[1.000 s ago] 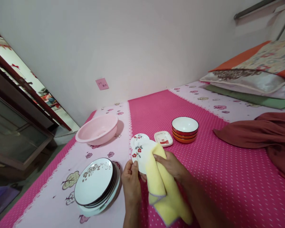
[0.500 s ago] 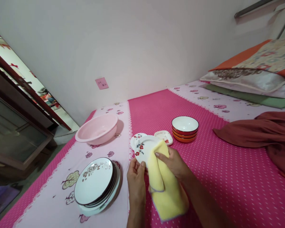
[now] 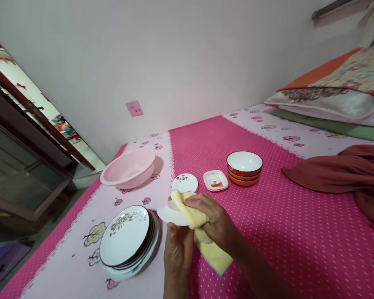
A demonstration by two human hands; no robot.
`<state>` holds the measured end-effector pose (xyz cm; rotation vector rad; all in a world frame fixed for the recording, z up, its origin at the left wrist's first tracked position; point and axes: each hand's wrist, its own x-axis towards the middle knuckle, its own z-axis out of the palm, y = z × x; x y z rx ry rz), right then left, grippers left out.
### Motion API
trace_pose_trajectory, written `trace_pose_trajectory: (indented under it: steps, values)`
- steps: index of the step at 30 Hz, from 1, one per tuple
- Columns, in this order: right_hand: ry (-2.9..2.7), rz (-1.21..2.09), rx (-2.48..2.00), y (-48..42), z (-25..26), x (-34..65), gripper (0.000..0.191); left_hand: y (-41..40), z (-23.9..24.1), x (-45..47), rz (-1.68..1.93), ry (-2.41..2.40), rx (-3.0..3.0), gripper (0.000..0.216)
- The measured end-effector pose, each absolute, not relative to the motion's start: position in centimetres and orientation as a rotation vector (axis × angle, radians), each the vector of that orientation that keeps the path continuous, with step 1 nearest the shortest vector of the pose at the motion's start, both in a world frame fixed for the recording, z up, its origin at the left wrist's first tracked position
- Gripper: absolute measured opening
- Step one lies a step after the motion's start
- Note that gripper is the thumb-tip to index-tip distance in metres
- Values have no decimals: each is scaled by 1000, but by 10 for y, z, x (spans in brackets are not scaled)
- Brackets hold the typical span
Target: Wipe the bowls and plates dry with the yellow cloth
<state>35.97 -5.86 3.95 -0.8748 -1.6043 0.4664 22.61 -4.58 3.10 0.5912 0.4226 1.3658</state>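
A small white plate [image 3: 173, 216] is tilted in front of me, its pale, plain side showing. My left hand [image 3: 178, 245] grips it from below, thumb near the rim. A yellow cloth [image 3: 191, 214] is folded over the plate's right part and hangs down toward the bed. My right hand [image 3: 216, 220] is closed around the cloth and presses it against the plate. Just beyond lies a small round plate with red flowers [image 3: 185, 183]. To its right is a squarish white dish [image 3: 216, 181], then a stack of orange-red bowls with white insides [image 3: 244, 168].
At left sits a stack of larger plates [image 3: 126, 236], and behind it a pink basin [image 3: 129, 170]. The pink bedspread [image 3: 299, 232] lies under everything. On the right are a reddish-brown cloth [image 3: 333, 170] and piled pillows [image 3: 333, 97]. A wall [image 3: 190, 62] closes the back.
The held plate has turned so its flowered face no longer shows. My right hand and the cloth have shifted left over it, uncovering the round plate and squarish dish behind.
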Motion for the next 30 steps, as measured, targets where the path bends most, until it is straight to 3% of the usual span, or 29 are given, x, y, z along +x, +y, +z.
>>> trace_pose_trajectory:
  steps: [4, 10, 14, 18, 30]
  values:
    - [-1708, 747, -915, -66, 54, 374, 59, -43, 29, 219, 1428, 449, 485, 75]
    - [-1454, 1121, -987, -74, 59, 406, 25, -41, 21, 213, 1373, 506, 560, 87]
    - [-1378, 1075, -988, -77, 64, 413, 17, -42, 6, 209, 1346, 511, 591, 94]
    - [-1472, 1049, -980, -83, 76, 399, 27, -46, -4, 208, 1214, 527, 599, 105]
    - [-1475, 727, -1139, -78, 73, 382, 20, -58, 8, 203, 1008, 514, 793, 92]
